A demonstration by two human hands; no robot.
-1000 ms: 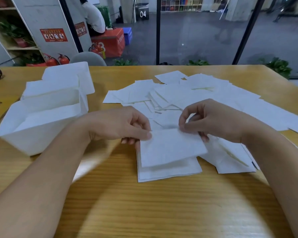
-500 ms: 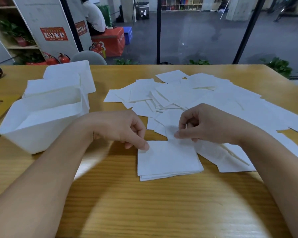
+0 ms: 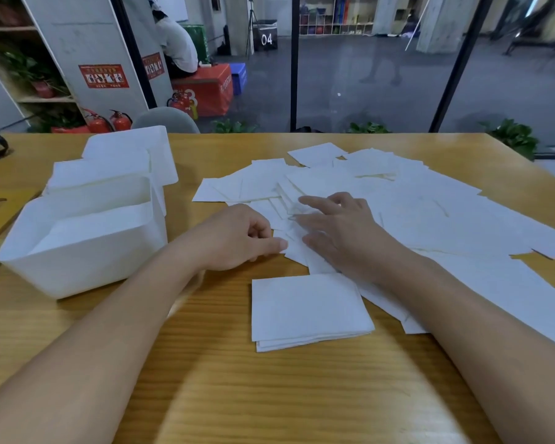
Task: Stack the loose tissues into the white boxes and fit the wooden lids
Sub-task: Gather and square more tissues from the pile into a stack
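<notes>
Left hand [image 3: 237, 238] lay at the centre of the wooden surface [image 3: 205, 395], knuckles up, fingers curled under, thumb stretched toward 3 o'clock with its tip at the edge of the loose white paper tissues [image 3: 414, 213]. Whether thumb and fingers pinched a sheet could not be told. Right hand [image 3: 340, 232] rested palm down on the same spread, fingers straight and slightly fanned, pointing toward 10 o'clock, gripping nothing; fingertips pressed flat on the sheets. Both forearms came in bare from the near edge.

Neat squared stack of white tissues [image 3: 305, 309] sat at 6 o'clock from the hands, just beside the right forearm, touched by neither hand. The loose tissues overlapped in a wide scatter from the hands out toward 1 and 3 o'clock.

Open white rectangular plastic box [image 3: 77, 251] stood at 9 o'clock from the left hand, near it but apart, with a white layer inside. Further white boxes [image 3: 132, 155] stood behind it toward 10 o'clock.

Beyond the far edge: red fire extinguishers [image 3: 109, 121], a grey chair back [image 3: 165, 120], and a seated person [image 3: 177, 43] in a white top.
</notes>
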